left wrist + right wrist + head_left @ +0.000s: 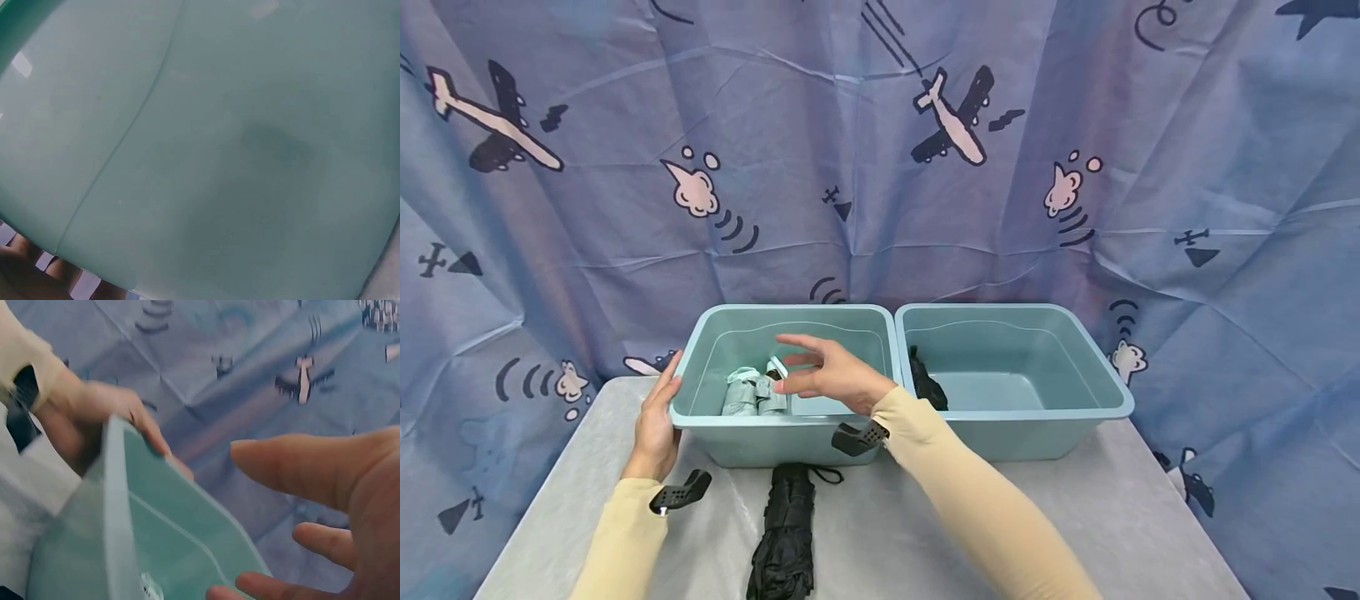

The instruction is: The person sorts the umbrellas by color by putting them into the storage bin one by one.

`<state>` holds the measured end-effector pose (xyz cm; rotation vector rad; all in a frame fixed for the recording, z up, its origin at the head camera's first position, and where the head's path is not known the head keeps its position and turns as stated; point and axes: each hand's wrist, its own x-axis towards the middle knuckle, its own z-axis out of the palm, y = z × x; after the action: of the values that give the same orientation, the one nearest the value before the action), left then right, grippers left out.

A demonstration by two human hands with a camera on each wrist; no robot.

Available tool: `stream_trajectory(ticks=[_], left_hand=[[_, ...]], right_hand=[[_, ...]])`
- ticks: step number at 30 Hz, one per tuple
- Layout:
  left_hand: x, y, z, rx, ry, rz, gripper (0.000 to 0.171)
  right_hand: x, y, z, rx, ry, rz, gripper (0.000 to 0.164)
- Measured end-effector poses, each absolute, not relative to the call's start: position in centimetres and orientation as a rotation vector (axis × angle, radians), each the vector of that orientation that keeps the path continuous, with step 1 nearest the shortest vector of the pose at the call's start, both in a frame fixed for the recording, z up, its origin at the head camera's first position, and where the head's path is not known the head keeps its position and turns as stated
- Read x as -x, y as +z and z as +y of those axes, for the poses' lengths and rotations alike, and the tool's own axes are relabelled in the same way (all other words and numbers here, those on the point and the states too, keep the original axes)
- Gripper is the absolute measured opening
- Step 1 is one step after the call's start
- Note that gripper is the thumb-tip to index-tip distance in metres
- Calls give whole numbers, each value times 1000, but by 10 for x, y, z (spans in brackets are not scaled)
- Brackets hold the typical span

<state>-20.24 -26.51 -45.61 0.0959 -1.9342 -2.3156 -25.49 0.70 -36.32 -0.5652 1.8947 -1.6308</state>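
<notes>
My left hand [657, 425] rests against the left end of the left green bin [790, 429], its fingers extended along the outside of the rim. In the left wrist view the bin's smooth wall [187, 156] fills most of the picture. Above that bin hangs my right hand [835, 372], fingers apart, with nothing held in it. Under its fingertips, two pale green wrapped bundles [741, 393] lie side by side on the bin floor; their kind is unclear. A folded black umbrella [787, 525] with a wrist loop lies on the table before the bin.
A second green bin [1022, 437] stands against the left one on its right. Inside its left end is a dark crumpled item [927, 383], partly hidden by the wall. A patterned blue curtain [880, 192] hangs behind the pale table [1120, 517].
</notes>
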Motion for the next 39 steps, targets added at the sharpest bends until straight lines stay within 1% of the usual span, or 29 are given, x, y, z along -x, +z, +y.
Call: stream_trajectory(ticks=[9, 12, 17, 21, 31, 35, 39], left_hand=[[201, -456, -265, -91, -2321, -1927, 57], [201, -455, -265, -90, -2320, -1929, 58], [201, -456, -265, -101, -2311, -1944, 57], [201, -456, -266, -106, -2314, -1933, 57], [202, -457, -265, -113, -2333, -1923, 57], [201, -457, -265, -103, -2336, -1923, 57], [201, -457, -264, -94, -2343, -1914, 58]], right_hand=[[204, -357, 33, 860, -1736, 1860, 77], [190, -363, 40, 935, -1758, 1840, 76], [171, -379, 49, 976, -1777, 1800, 74], [160, -403, 50, 932, -1733, 1831, 71], [144, -470, 37, 611, -1532, 2185, 63], [143, -486, 29, 546, -1460, 2243, 67], [142, -492, 21, 557, -1421, 2270, 68]])
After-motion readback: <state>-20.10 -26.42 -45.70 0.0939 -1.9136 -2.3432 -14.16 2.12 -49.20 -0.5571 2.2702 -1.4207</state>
